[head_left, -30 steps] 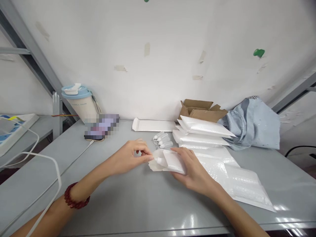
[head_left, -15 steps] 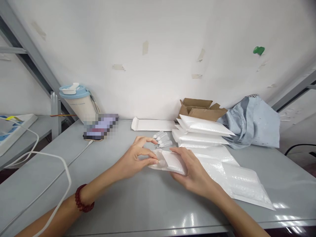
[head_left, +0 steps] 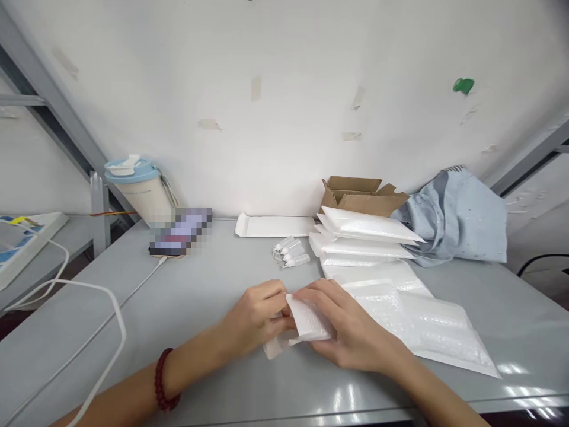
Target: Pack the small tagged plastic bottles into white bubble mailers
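In the head view, a small white bubble mailer is held just above the desk, its open end and flap facing left. My right hand wraps around its right part, thumb below and fingers on top. At the mouth, my left hand is closed, with its fingertips partly hidden inside or behind the mailer's edge; whether they also hold something small cannot be seen. Just beyond the hands, several small clear tubes with white ends and thin strings lie together on the grey desk.
White bubble mailers lie overlapping and stacked on the right. Behind them stand an open cardboard box and a pale blue cloth. A flat white mailer rests by the wall. Leftward are a phone, tumbler and white cable.
Both hands have moved nearer to me with the mailer, and it is more tilted. My left fingers have gone further in at its open end. The tubes are now uncovered.
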Demonstrator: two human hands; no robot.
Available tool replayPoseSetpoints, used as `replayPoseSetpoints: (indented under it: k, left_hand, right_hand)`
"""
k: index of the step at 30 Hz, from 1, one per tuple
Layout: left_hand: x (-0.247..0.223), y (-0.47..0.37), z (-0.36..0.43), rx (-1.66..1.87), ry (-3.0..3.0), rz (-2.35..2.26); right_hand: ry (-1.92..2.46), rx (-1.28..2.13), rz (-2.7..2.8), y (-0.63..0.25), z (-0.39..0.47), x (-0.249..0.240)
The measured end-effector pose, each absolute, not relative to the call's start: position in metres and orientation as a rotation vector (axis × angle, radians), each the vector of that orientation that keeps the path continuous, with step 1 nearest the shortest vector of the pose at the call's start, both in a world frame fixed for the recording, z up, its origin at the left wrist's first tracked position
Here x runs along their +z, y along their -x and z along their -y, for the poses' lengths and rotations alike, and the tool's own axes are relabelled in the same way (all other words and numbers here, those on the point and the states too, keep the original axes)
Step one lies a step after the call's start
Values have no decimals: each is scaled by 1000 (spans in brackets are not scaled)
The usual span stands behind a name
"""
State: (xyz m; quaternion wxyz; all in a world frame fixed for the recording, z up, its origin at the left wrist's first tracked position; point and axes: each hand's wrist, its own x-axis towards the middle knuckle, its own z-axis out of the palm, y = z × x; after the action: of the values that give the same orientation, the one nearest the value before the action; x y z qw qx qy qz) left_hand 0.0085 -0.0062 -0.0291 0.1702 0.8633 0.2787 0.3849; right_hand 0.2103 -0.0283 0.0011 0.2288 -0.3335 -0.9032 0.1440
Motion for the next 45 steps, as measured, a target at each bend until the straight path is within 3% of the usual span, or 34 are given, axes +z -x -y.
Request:
replayPoseSetpoints:
  k: [5, 9, 13, 16, 22, 31, 39, 45]
  left_hand:
    - [-27, -7, 3, 1142, -2522, -1000]
    - [-10, 4, -8, 939, -2251, -1269]
    - [4, 21, -22, 600, -2003, -1244]
    - [6, 30, -31, 479, -1853, -1225]
    - [-14, 31, -38, 584, -1529, -1269]
    - [-21, 18, -28, 543, -1492, -1134]
    - [-18, 10, -11, 448, -2270, -1196]
    - [-63, -15, 5, 464, -2734, -1299]
  right_hand:
    - [889, -8, 2582, -207, 26, -7]
    - [1011, -434, 2643, -199, 28, -20]
    - [1025, -657, 2668, -193, 30, -27]
    - [996, -646, 2687, -191, 30, -28]
    - [948, -599, 2728, -187, 34, -41]
    - [1015, -632, 2718, -188, 29, -47]
    - [1052, -649, 2687, -185, 29, -52]
    - [1022, -620, 2673, -186, 29, -57]
